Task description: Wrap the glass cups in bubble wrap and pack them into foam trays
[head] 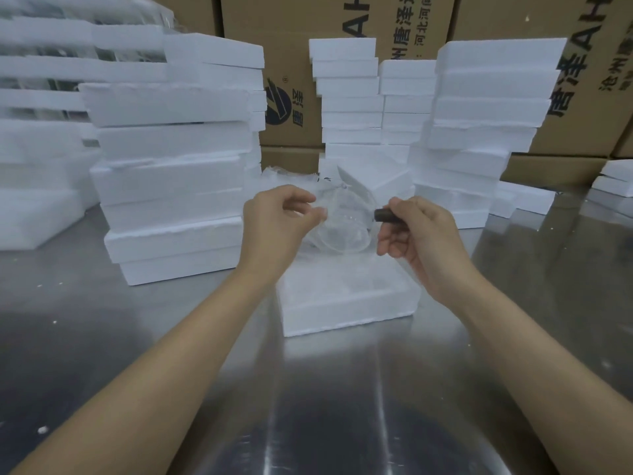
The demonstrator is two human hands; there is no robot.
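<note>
The glass cup point(344, 231) is hanging just above the open foam tray point(346, 313) on the surface point(308, 406), so the wrap wants drawing snug round the glass before it goes down. The left hand point(274, 222) is pinching the clear bubble wrap point(346, 197) with curled fingers, and the right hand point(416, 234) is gripping the cup's dark handle point(385, 214).

Both arms reach out over the foam tray point(346, 313); left hand point(274, 221) pinching, right hand point(418, 234) curled around a dark handle point(385, 214).
</note>
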